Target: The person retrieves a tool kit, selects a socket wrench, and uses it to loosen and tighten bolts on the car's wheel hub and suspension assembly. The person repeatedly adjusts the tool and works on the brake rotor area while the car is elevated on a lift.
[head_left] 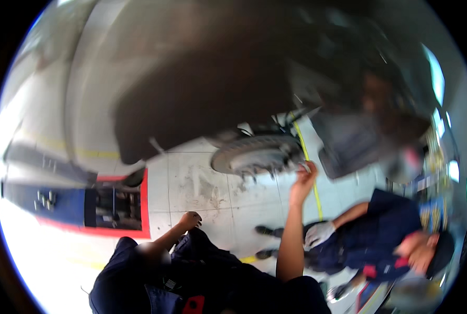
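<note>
Txt, labels, nos., signs — none legible anywhere.

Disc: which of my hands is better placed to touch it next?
Probably your right hand: it's raised by the disc's right side, while your left hand is farther away, nearer your body.

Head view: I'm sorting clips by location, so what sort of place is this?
Probably a vehicle workshop: what looks like a bare brake disc, a yellow line on the tiled floor, and a co-worker in dark workwear and a white glove suggest it.
</note>
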Demonstrator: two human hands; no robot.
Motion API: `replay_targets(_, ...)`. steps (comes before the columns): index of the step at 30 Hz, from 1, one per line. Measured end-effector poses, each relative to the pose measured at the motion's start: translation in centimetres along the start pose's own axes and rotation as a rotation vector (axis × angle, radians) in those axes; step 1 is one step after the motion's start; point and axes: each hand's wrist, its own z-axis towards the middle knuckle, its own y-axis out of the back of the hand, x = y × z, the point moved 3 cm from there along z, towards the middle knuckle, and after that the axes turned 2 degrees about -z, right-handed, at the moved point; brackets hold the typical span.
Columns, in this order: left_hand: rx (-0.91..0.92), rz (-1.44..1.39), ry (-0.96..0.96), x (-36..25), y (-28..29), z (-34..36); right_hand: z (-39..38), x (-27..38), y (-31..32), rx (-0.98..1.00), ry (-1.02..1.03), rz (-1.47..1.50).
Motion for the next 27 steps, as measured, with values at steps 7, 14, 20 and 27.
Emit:
replay_targets(7,0.317,0.322,0.086,2.9,0.2,3.0,-22.1,2.9,11.6,-0.132,-0.408,-0.353)
replay_targets(14,0.465,0.856,0.255,6.7,-1.4,2.0,-44.6,10.6,25.1,-0.808,-0.57,-0.257)
replay_targets(20,0.614,1.11,0.248,9.4,-6.9,-2.6,-64.3,21.3,34.6,-1.398,-0.931,-0.77)
replay_targets(27,0.595,1.19,0.228,7.9,-9.3,-7.1,-75.8,30.0,46.0,-1.324,-1.28,-1.527)
